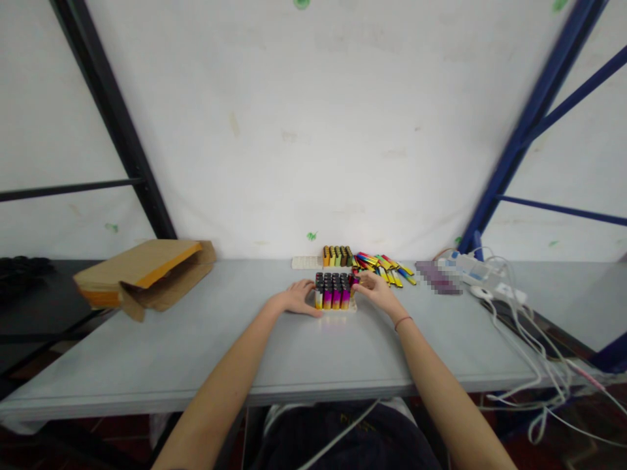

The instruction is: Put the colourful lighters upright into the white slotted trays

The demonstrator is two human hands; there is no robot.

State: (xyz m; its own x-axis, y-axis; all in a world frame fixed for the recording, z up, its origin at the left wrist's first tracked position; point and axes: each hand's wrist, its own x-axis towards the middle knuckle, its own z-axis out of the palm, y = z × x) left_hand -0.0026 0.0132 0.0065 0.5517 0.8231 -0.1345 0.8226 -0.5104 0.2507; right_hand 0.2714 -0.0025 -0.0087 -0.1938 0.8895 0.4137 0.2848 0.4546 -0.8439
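Several small purple-and-yellow cylinders (pixel 336 299) with black tops stand upright in tight rows on a white tray (pixel 349 310). They look like lighters. At the left side of this block lies my left hand (pixel 296 299), thumb and fingers spread apart, the thumb by the tray's front left corner. My right hand (pixel 373 287) is at the right side, its thumb and fingertips closed on one dark-topped purple cylinder (pixel 353 281) at the block's edge. Whether that cylinder rests on the tray is hard to tell.
Behind stand several gold-and-black cylinders (pixel 337 256) beside a white holed tray (pixel 306 262). Loose shiny multicoloured sticks (pixel 386 266) are heaped to their right. An opened cardboard box (pixel 147 271) lies left. White cables (pixel 519 320) and a power strip (pixel 473 266) are right.
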